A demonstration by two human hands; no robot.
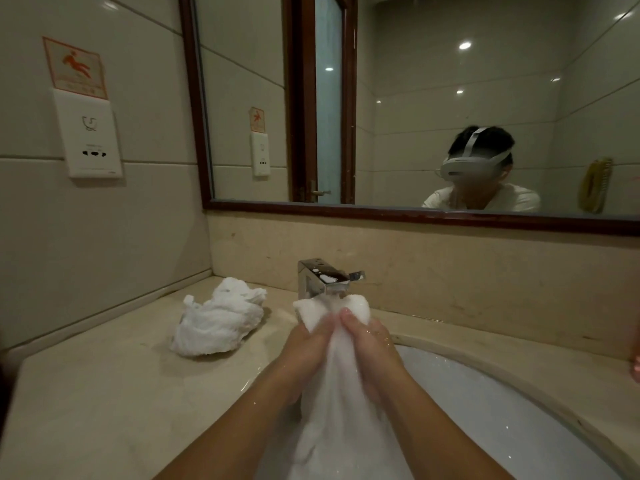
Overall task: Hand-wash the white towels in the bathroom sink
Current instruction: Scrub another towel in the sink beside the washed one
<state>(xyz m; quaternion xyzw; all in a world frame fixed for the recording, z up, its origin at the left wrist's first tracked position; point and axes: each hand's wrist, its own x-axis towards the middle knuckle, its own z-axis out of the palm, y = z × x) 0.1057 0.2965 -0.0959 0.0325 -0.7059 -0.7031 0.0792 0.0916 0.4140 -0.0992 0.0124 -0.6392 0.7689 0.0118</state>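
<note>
White towel (334, 403) — bunched under the tap (322, 280), tail hanging into the sink (491, 403); left hand (304, 346) and right hand (372, 344) both clench it, thumbs uppermost. Best rubbed fold against fold, feeding fresh cloth upward. Second towel (218, 323) — crumpled on the worktop (104, 393), left of the tap

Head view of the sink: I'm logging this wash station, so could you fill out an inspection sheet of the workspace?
Surface: beige stone counter around a white sink basin.
Job's things: one white towel held up under the faucet, its lower part hanging into the basin; a second towel bunched on the counter to the left.
Clutter: nothing seen.
Hands: left hand and right hand both grip the white towel, side by side.
Cables: nothing seen.
Surroundings: tiled walls, framed mirror, wall socket with a warning sign above it.
</note>
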